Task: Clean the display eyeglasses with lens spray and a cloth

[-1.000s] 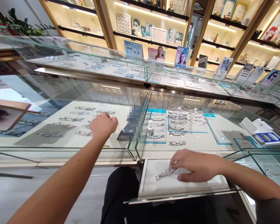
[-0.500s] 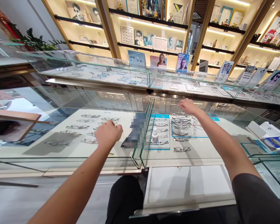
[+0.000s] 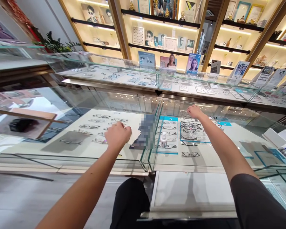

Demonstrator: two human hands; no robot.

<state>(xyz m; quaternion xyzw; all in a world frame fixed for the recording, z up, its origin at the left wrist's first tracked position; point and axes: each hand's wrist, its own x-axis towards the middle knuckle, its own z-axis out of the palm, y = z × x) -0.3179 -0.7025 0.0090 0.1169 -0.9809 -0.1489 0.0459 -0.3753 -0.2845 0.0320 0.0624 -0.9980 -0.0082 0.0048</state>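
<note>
1. The left hand is over the left display case, its fingers curled inward. Whether they pinch anything cannot be told.
2. Rows of eyeglasses lie in that case, just beside and left of this hand; the hand covers part of the display.
3. The right hand reaches over the far part of the right display case, its fingers drawn close together. Its fingertips are at the far pair of eyeglasses; whether they grip that pair cannot be told.
4. More frames run toward the person in a column, ending with the nearest pair of eyeglasses, just inside the near edge.
5. A white bottle stands upright between the forearms, over a blue-edged panel.
6. Upright glass edges meet where the two cases join, with the left hand to their left and the right hand to their right.
7. Open room lies between the forearms, above the near edges of both cases.
8. A white tray juts out below the right case, its rim toward the person, beside a dark-clothed knee.
9. At the far right, an open white box sits well apart from the right hand.
</note>
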